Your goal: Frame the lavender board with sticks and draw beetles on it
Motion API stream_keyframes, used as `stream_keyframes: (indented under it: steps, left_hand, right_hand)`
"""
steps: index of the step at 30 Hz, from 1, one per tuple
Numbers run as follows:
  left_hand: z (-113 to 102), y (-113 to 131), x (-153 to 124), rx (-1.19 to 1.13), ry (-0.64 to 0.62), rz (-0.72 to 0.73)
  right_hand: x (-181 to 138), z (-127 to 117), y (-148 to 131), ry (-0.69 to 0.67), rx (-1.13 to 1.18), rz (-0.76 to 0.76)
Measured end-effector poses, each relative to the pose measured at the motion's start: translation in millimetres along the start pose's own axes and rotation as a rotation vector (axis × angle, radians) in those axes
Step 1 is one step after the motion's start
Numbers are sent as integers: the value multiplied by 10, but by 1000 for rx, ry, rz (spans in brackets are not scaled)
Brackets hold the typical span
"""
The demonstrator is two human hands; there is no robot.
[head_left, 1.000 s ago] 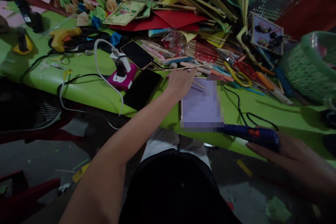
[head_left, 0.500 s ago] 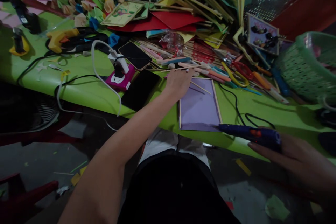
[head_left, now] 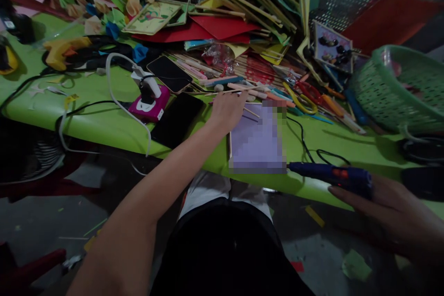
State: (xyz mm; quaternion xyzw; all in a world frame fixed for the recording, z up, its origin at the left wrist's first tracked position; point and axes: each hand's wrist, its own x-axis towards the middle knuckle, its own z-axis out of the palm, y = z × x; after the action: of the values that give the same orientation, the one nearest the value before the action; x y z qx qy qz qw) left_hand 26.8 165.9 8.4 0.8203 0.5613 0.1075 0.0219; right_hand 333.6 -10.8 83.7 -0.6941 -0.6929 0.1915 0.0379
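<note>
My left hand reaches over the top left of a purple card, its fingers closed on a thin wooden stick that pokes out over the card. The card lies at the table's near edge, with a pale strip along its left side. Pixelation covers its right and bottom parts. My right hand grips a dark blue glue gun whose nozzle points left, at the card's lower right corner. Whether the nozzle touches the card I cannot tell.
Left of the card lie a dark phone and a magenta power adapter with cables. Behind are markers, scissors, a second phone, sticks and red paper. A green basket stands on the right.
The view has shifted, so the table's things sit farther left in it. The glue gun's nozzle has moved slightly right relative to the card. My left hand stays at the card's top.
</note>
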Motion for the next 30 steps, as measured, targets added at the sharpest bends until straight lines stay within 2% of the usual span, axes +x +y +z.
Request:
stream_keyframes:
  steps: [7,12,16,19,25,30]
  left_hand:
    - [-5,2,3,19,-14,-8]
    - [9,-1,-1,0,-9,-1]
    - [9,-3,-2,-3,-1,5]
    - [2,1,2,0,-2,4]
    - [-10,3,13,11,-21,-3]
    - [-3,0,5,-6,-21,-4]
  right_hand:
    - [44,-46,-14,-81,18,-11]
    - [45,-37,-206,-40,50,-1]
    - [78,-30,-299,-89,52,-7]
    - [98,-37,-220,-91,27,-5]
    - [113,-77,139,-125,-87,-16]
    - [113,-76,163,-124,-108,-48]
